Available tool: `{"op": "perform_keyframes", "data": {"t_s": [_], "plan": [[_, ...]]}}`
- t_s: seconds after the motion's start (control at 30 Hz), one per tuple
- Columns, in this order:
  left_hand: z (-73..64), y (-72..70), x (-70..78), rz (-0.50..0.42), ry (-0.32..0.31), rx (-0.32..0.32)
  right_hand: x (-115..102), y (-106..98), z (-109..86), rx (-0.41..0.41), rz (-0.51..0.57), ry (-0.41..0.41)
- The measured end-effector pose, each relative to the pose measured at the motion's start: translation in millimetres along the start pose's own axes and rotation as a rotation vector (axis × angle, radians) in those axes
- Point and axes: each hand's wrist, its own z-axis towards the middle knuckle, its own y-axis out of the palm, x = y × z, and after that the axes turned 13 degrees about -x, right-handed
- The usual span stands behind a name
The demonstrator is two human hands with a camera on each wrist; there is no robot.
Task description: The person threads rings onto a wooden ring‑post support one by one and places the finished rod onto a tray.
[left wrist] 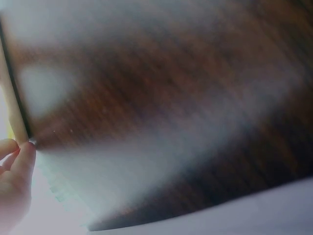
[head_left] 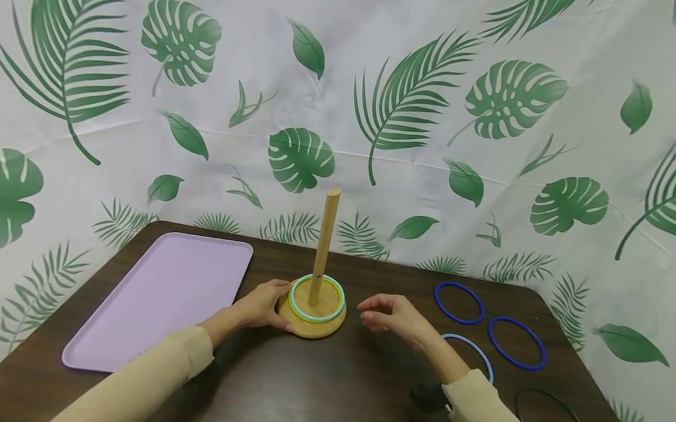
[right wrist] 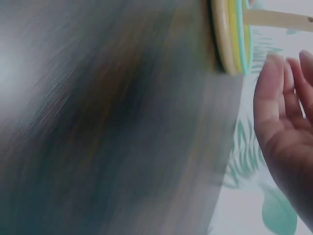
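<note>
As left hand [head_left: 263, 303] grips it, peg stand [head_left: 320, 267], right hand [head_left: 394, 315] apart

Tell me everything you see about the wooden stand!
The wooden stand looks like pale wood: a round, flat base with one tall peg standing upright. A dark spot marks the peg. It rests on the dark table. A turquoise ring and a yellow ring lie on the base around the peg, and the left hand holds the base.
</note>
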Motion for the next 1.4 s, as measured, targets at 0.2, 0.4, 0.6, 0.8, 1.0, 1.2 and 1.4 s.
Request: {"op": "perform_keyframes", "data": {"t_s": [0.2,0.4,0.6,0.8,1.0,1.2,1.4], "plan": [[0.7,0.3,0.4,0.001,-0.008,-0.001,8.3,-13.9,-36.1,-0.158,-0.034,-0.026],[0.2,0.0,1.0,0.001,-0.011,-0.002,25.8,-30.0,-78.2,-0.287,-0.04,-0.046],[-0.8,-0.3,0.9,-0.002,-0.006,0.001,44.2,-45.2,-117.0,-0.443,0.052,-0.086],[-1.0,-0.7,1.7,0.0,-0.006,-0.002,55.3,-53.7,-145.3,-0.549,0.053,-0.115],[0.0,-0.7,1.0,0.003,0.0,0.008,62.7,-57.5,-162.3,-0.573,-0.007,-0.109],[0.9,-0.3,-0.8,0.001,-0.002,0.001,67.5,-56.8,-169.4,-0.59,-0.052,-0.152],[1.0,-0.2,-0.4,0.011,0.007,-0.003,71.3,-52.7,-172.6,-0.557,-0.146,-0.209]]}}
